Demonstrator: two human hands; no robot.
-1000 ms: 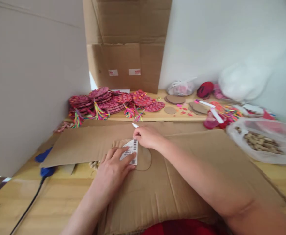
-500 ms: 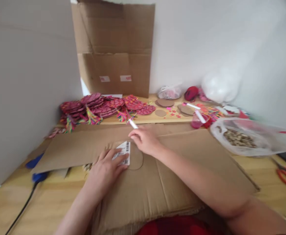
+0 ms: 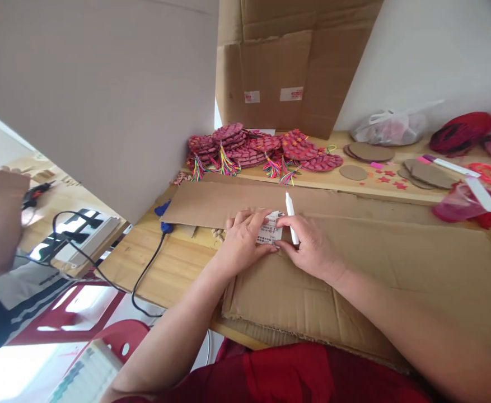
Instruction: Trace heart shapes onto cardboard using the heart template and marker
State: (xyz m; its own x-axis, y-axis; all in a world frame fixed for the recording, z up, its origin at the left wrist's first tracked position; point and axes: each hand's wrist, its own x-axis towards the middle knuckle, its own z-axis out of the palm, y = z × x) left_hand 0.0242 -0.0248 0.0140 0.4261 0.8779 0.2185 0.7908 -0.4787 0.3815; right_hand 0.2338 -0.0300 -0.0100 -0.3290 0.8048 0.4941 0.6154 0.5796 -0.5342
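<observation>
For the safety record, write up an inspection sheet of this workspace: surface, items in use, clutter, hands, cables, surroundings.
Surface: wooden table, partly covered by a cardboard sheet.
Items in use: printed card, white pen.
Clutter: tasselled pink rounds piled behind the sheet; cardboard discs, red stars and a pink cup to their right.
Hands: left hand touches the card; right hand holds the pen at the card's edge.
Cables: black cable runs from a blue object toward the table edge.
Surroundings: partition at left, another person's hand beyond it; cardboard panel upright behind.

Craft workshop, wooden bench [image 3: 119, 263], cardboard sheets [image 3: 379, 268], tasselled pieces [image 3: 249, 148]
</observation>
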